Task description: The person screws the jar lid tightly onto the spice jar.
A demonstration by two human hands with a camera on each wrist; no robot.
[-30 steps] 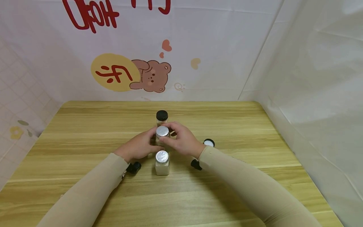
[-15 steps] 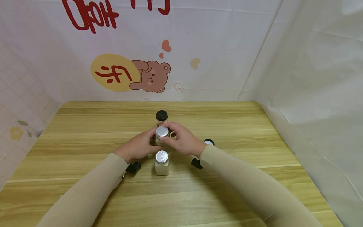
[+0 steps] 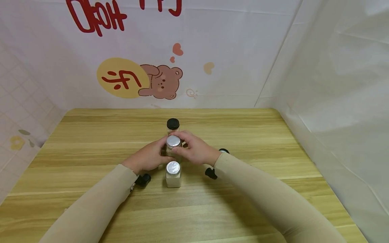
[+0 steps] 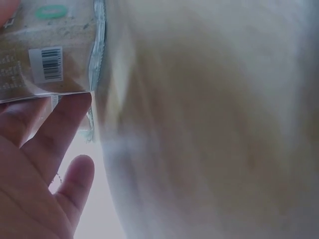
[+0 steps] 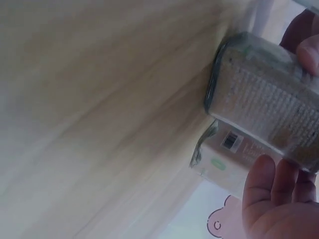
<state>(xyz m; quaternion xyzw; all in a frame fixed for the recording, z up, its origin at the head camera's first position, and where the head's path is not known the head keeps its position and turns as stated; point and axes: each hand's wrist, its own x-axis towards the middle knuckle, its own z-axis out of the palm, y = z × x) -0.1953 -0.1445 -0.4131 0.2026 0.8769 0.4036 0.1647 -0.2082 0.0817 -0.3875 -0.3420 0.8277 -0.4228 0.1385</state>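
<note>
Three square glass jars of pale granular contents stand in a line on the table. The middle jar (image 3: 173, 141) has a silver seal on its mouth and no lid. My left hand (image 3: 149, 155) holds its left side, while my right hand (image 3: 194, 148) grips it near the top from the right. In the left wrist view, a barcode shows on the glass jar (image 4: 47, 64) above the fingers. The right wrist view shows the gripped jar (image 5: 264, 99) with printed text. Nearest me is another silver-sealed jar (image 3: 173, 177); behind stands one with a black lid (image 3: 173, 124).
A loose black lid (image 3: 224, 150) lies right of the jars, partly hidden by the right sleeve. Black wrist devices (image 3: 143, 180) sit under both cuffs. A printed white sheet (image 3: 231, 50) rises behind the wooden table (image 3: 182, 216), with another white sheet at the right.
The right wrist has moved up very slightly, and its sleeve covers more of the loose black lid. Both hands keep their hold on the middle jar, which stays in place.
</note>
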